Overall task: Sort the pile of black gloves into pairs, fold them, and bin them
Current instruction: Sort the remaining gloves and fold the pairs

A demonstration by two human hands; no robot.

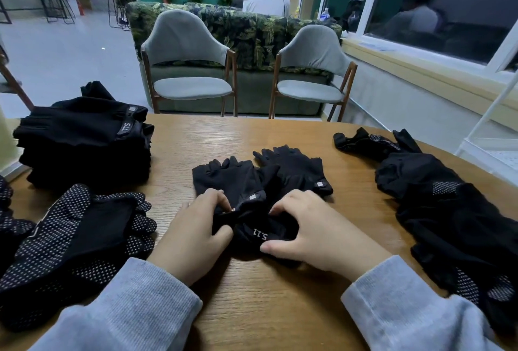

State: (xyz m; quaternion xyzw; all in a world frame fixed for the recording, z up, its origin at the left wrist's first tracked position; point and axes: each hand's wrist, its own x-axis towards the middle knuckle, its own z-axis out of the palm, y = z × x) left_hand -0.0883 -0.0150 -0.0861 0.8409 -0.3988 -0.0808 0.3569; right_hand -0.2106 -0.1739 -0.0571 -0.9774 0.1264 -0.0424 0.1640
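Two black fingerless gloves (241,179) lie side by side at the middle of the wooden table (280,294), fingers pointing away. My left hand (193,233) pinches the wrist cuff of the left glove. My right hand (314,235) grips the cuff end with the "5.11" strap, folded toward me. A neat stack of folded black gloves (84,140) sits at the far left. Loose gloves with dotted palms (75,241) lie at the near left, and a long loose pile (448,216) runs along the right edge.
Two grey chairs (190,70) (311,70) stand beyond the table's far edge, a leaf-patterned sofa behind them. People sit farther back. A window wall runs along the right. No bin is in view.
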